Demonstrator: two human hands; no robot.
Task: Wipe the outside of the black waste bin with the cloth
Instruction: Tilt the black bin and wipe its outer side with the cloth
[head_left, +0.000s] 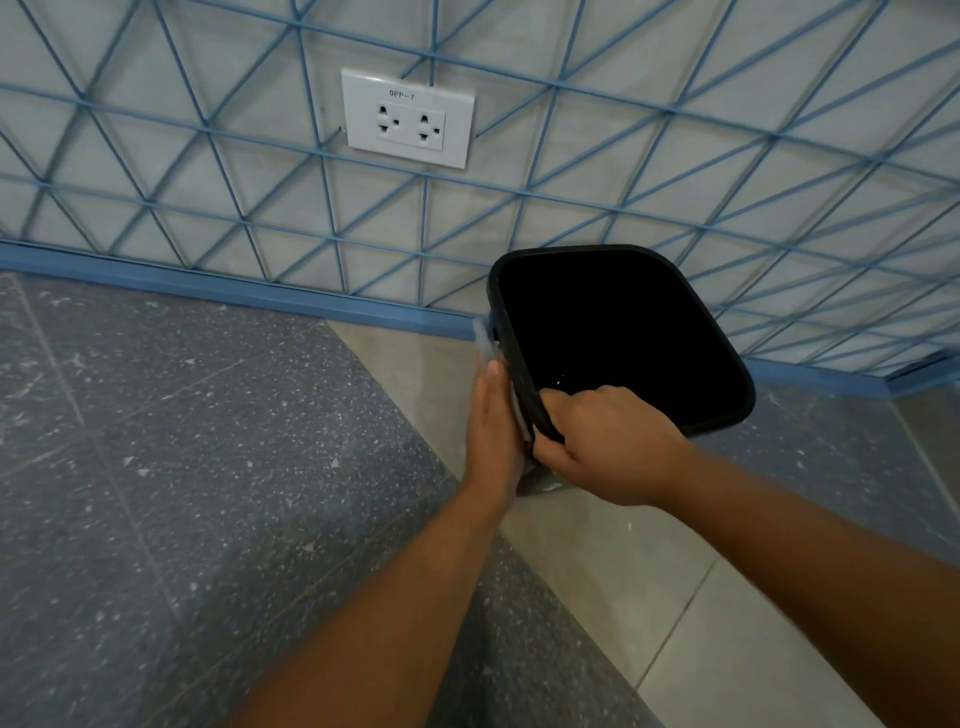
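Two bare forearms reach in from the bottom edge, the nearest things to the camera, one from 6 o'clock and one from 4 o'clock, and meet just right of centre. At the end of the 4 o'clock arm, the right hand (605, 441) is curled over the near corner of the black waste bin (623, 332), fingers hooked inside the rim and thumb on the outside, gripping it. From there the bin's dark square mouth stretches away toward 1 o'clock, tipped toward the camera; little of its outer wall shows. The left hand (493, 426) lies flat and extended, fingers straight and together, along the bin's left outer wall, pressing the cloth (485, 343) against it. Only a pale strip of the cloth is visible, poking out past the fingertips at 12 o'clock of that hand and edging along the palm next to the rim.

Under the arms, the floor (156, 467) is dark speckled stone toward 9 o'clock and pale beige tile toward 5 o'clock. A blue skirting strip (234, 291) runs where the floor meets the wall (156, 156), which carries light panels crossed by thin blue lines forming triangles. At 11 o'clock from the bin, a white double socket (408, 118) is set in the wall, with small printed lettering above its two outlets.
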